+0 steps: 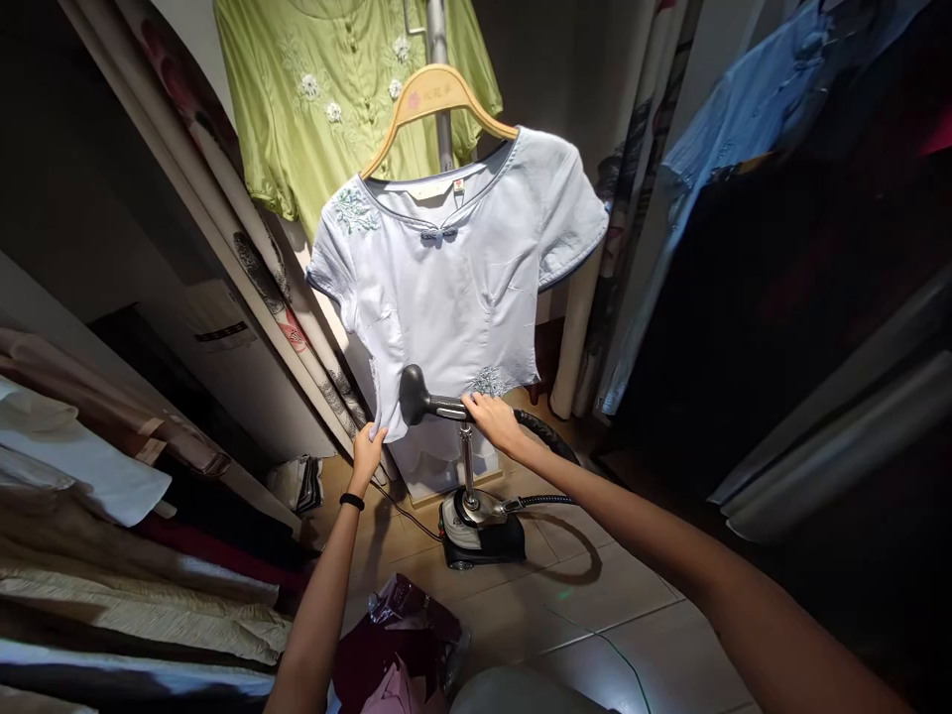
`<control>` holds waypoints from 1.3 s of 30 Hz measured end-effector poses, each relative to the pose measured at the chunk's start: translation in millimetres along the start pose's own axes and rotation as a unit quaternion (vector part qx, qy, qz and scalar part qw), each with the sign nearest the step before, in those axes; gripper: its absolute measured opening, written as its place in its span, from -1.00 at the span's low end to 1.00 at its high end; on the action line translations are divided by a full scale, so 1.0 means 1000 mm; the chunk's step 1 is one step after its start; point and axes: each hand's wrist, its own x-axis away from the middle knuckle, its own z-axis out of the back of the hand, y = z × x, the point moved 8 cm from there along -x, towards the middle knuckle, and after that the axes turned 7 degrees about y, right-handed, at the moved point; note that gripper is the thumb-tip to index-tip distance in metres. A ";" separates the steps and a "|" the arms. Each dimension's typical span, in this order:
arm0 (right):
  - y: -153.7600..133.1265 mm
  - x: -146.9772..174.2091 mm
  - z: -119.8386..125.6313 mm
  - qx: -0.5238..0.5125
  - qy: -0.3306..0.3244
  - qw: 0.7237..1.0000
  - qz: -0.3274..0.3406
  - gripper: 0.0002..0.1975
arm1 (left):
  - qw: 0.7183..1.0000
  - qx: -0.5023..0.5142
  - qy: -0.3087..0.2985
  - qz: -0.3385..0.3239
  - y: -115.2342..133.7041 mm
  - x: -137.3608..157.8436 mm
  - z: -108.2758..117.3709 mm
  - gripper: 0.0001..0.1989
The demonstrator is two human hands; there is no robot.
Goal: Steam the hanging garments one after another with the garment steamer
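Note:
A pale lavender-white short-sleeved blouse (pixel 446 297) with dark piping and embroidery hangs on a wooden hanger (pixel 438 87). My left hand (pixel 367 454) pinches the blouse's lower left hem and pulls it out to the side. In my right hand (pixel 492 420) is the handle of a black garment steamer head (pixel 414 395), its face against or very near the cloth just above that hem. From the handle a ribbed hose (pixel 548 436) runs back behind my forearm. The steamer base (pixel 482 531), silver and black with a metal pole, stands on the floor below.
A green blouse (pixel 327 109) hangs behind. Patterned curtains (pixel 215 228) drape on both sides. Racks of clothes (pixel 134 575) fill the left, and a light blue garment (pixel 744 99) hangs right. On the tiled floor lie bagged dark red clothes (pixel 394 635) and a thin green cable (pixel 621 654).

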 end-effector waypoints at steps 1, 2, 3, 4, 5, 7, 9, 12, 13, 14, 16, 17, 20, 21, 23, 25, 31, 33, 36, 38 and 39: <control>0.001 -0.003 -0.001 0.000 0.000 1.000 0.002 -0.71 | 1.000 0.000 -0.001 -0.001 0.001 0.000 0.000 -0.68; 0.005 -0.006 -0.002 0.002 -0.001 1.000 0.001 -0.71 | 1.000 0.000 -0.001 -0.002 0.002 0.000 0.000 -0.67; 0.012 -0.008 -0.003 0.005 -0.002 1.000 -0.003 -0.71 | 1.000 0.000 -0.001 -0.002 0.003 0.000 0.001 -0.66; 0.019 -0.008 -0.004 0.009 -0.003 1.000 -0.010 -0.71 | 1.000 0.000 -0.001 -0.001 0.004 0.000 0.001 -0.65; 0.027 -0.008 -0.006 0.013 -0.003 1.000 -0.017 -0.70 | 1.000 0.001 0.000 -0.001 0.004 0.000 0.002 -0.64; 0.038 -0.005 -0.008 0.022 -0.004 0.999 -0.033 -0.69 | 1.000 0.004 0.002 0.002 0.004 0.000 0.003 -0.64; 0.039 -0.002 -0.010 0.024 -0.006 0.999 -0.037 -0.69 | 1.000 0.006 0.000 0.003 0.003 0.000 0.002 -0.64; 0.019 -0.002 -0.009 0.012 -0.005 1.000 -0.013 -0.69 | 1.000 0.008 -0.008 0.000 0.004 -0.001 -0.002 -0.66; 0.010 -0.003 -0.008 0.006 -0.003 1.000 -0.003 -0.69 | 1.000 0.007 -0.010 -0.001 0.004 -0.001 -0.004 -0.67; 0.002 -0.005 -0.007 0.000 0.000 1.000 0.006 -0.69 | 1.000 0.006 -0.011 -0.003 0.005 -0.001 -0.005 -0.67; -0.009 -0.009 -0.004 -0.010 0.004 1.000 0.017 -0.68 | 1.000 0.003 -0.010 -0.006 0.006 -0.002 -0.005 -0.67; -0.010 -0.011 -0.003 -0.013 0.004 1.000 0.019 -0.68 | 1.000 0.001 -0.008 -0.008 0.006 -0.002 -0.004 -0.66; 0.000 -0.013 -0.003 -0.009 0.000 1.000 0.010 -0.67 | 1.000 -0.001 -0.003 -0.010 0.006 -0.002 -0.001 -0.66; 0.007 -0.012 -0.005 -0.003 -0.002 1.000 0.003 -0.67 | 1.000 -0.001 -0.001 -0.010 0.005 -0.002 0.001 -0.66; 0.025 -0.008 -0.008 0.009 -0.007 1.000 -0.012 -0.67 | 1.000 -0.001 0.003 -0.008 0.004 -0.002 0.003 -0.65; 0.041 -0.002 -0.011 0.023 -0.009 0.999 -0.028 -0.67 | 1.000 0.000 0.006 -0.006 0.003 -0.002 0.004 -0.64; 0.056 0.015 -0.020 0.050 -0.012 0.998 -0.030 -0.69 | 1.000 0.007 0.010 0.001 0.003 -0.003 0.006 -0.66; 0.056 0.018 -0.022 0.057 -0.009 0.998 -0.025 -0.70 | 1.000 0.007 0.017 0.005 0.002 -0.002 0.010 -0.67; 0.061 0.023 -0.020 0.068 -0.006 0.997 -0.022 -0.70 | 0.999 0.007 0.033 0.017 -0.003 0.000 0.019 -0.71; 0.068 0.028 -0.017 0.076 -0.005 0.997 -0.023 -0.71 | 0.999 0.010 0.043 0.029 -0.008 0.001 0.024 -0.75; 0.073 0.031 -0.014 0.080 -0.005 0.996 -0.026 -0.71 | 0.998 0.012 0.046 0.035 -0.010 0.002 0.025 -0.76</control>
